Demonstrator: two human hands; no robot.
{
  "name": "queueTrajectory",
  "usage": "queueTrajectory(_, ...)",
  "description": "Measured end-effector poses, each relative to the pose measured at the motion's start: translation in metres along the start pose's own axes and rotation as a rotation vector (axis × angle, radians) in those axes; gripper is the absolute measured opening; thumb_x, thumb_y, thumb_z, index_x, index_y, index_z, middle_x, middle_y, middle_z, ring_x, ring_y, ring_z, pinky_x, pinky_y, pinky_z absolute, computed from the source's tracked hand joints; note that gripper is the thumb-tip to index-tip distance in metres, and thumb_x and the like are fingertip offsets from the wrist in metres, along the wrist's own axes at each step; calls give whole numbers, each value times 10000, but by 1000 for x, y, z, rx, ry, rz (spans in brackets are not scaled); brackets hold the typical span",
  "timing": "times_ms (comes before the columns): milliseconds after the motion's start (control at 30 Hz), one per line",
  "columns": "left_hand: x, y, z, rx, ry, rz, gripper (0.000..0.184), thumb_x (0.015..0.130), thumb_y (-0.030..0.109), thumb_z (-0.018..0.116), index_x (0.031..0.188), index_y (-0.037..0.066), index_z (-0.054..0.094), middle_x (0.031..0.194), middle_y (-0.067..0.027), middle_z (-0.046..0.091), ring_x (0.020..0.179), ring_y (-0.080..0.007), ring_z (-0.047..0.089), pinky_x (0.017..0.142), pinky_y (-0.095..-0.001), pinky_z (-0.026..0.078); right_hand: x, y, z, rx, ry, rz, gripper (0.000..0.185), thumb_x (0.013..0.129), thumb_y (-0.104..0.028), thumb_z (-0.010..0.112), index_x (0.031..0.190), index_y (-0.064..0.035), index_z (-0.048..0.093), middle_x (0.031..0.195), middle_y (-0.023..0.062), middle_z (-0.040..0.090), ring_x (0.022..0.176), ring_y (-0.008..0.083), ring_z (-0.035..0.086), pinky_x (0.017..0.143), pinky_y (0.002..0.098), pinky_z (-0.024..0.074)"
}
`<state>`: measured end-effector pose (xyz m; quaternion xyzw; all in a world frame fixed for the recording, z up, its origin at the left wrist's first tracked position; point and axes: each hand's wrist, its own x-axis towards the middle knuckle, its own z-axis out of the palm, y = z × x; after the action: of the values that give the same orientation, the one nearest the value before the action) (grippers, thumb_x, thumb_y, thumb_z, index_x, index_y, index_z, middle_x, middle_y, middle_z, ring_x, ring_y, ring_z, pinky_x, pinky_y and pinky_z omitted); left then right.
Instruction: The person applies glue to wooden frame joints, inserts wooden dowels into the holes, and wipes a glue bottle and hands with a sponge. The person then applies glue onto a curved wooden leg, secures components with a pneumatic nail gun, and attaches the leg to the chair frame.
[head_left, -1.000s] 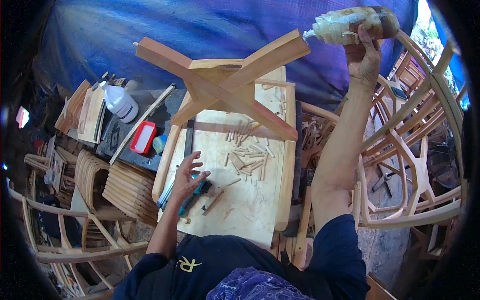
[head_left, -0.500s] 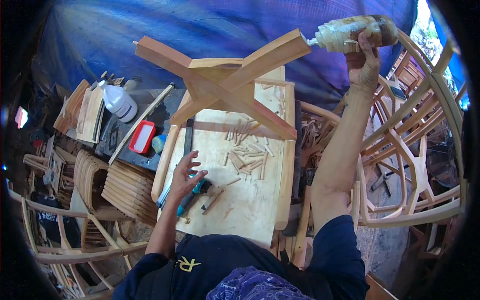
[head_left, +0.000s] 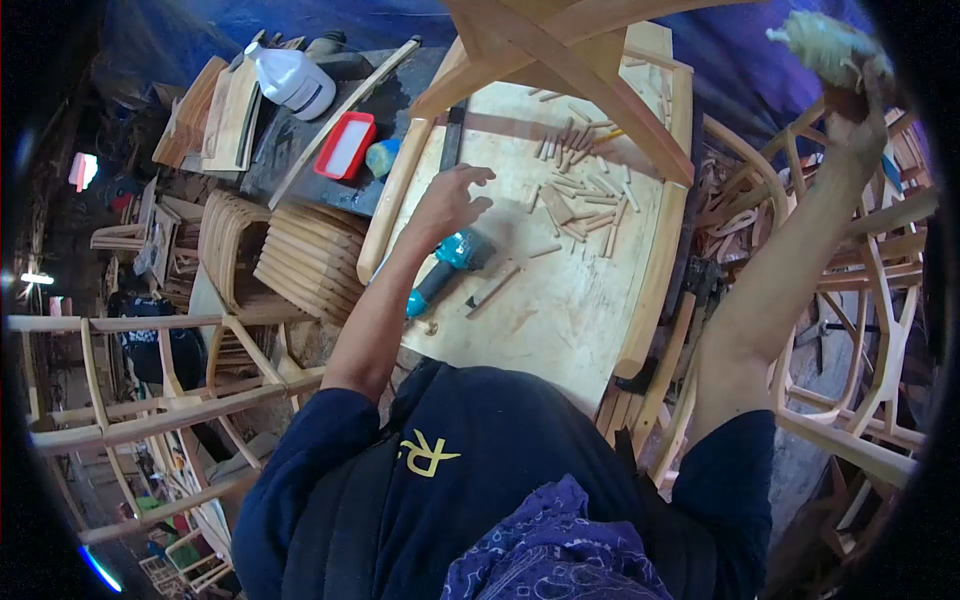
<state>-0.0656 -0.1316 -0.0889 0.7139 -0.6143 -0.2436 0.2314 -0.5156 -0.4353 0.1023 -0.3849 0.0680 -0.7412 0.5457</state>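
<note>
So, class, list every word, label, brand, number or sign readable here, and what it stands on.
"R", in yellow, on the navy cloth shirt; the mark beside it is unclear.
White plastic jug: label too small to read.
Teal and black power tool: markings too blurred to read.
Dark fabric at left: pale print, unreadable.

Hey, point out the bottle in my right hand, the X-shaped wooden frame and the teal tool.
Bottle (head_left: 822, 48): head view, its pale side.
X-shaped wooden frame (head_left: 545, 45): head view, the crossing.
Teal tool (head_left: 460, 248): head view, its wider end.
</note>
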Motion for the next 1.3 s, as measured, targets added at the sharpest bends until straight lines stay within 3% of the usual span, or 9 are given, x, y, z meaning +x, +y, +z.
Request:
queueTrajectory(100,18,8,17,23,-91,8,378,824,143,797,1183,42,735,984,-101,749,723,-200,699,695,-348,553,-71,17,1,28,186,-9,448,910,-63,750,1331,-74,595,1336,142,620,1296,326,567,1125,584,457)
queueTrajectory(233,52,-6,70,158,-34,87,377,779,217,809,1115,54,751,853,-187,757,751,-323,739,740,-424,583,-151,49,-27,120,262,153,487,915,-167,765,1363,-116,580,1297,88,627,1249,286,580,1075,543,482)
queueTrajectory(333,64,-8,92,261,-46,14,416,887,441,574,844,70,759,921,-243,730,879,-434,711,850,-515,562,-187,67,-48,144,321,194,473,934,-195,750,1367,-115,578,1270,67,649,1222,269,605,1054,504,505)
queueTrajectory(433,59,-19,102,121,62,103,306,854,310,741,747,27,697,754,-239,683,734,-447,680,696,-528,549,-208,67,-48,158,375,193,494,949,-181,738,1397,-89,550,1323,83,634,1257,279,600,1074,523,499)
queueTrajectory(600,63,-47,113,309,50,101,256,897,243,686,827,-2,709,803,-268,701,755,-457,696,712,-522,560,-212,73,-68,177,393,217,541,940,-188,755,1417,-75,527,1364,97,614,1291,290,587,1088,539,502)
queueTrajectory(900,81,150,-57,-365,136,379,225,969,166,721,1155,44,690,863,-36,728,779,-91,673,659,-289,545,-215,54,-47,233,408,172,424,960,-195,732,1344,-91,585,1257,54,666,1156,224,663,1003,422,567)
queueTrajectory(1100,108,342,-180,208,300,808,457,938,262,777,1342,88,651,1150,-106,743,1025,-169,698,896,-323,568,-219,58,-38,216,386,133,447,937,-141,755,1347,-91,585,1262,43,664,1155,207,652,1015,426,557)
queueTrajectory(1200,122,398,-182,301,354,1023,187,897,172,696,944,4,765,754,-126,724,707,-242,681,692,-373,544,-220,56,-38,254,379,138,441,931,-94,752,1340,-88,587,1253,42,668,1158,203,650,1028,424,547)
queueTrajectory(1300,147,428,-179,549,124,943,236,814,76,641,996,39,787,882,-204,747,879,-349,726,825,-422,564,-223,47,-39,295,352,187,433,935,-75,743,1338,-97,587,1255,37,669,1166,201,650,1035,410,543)
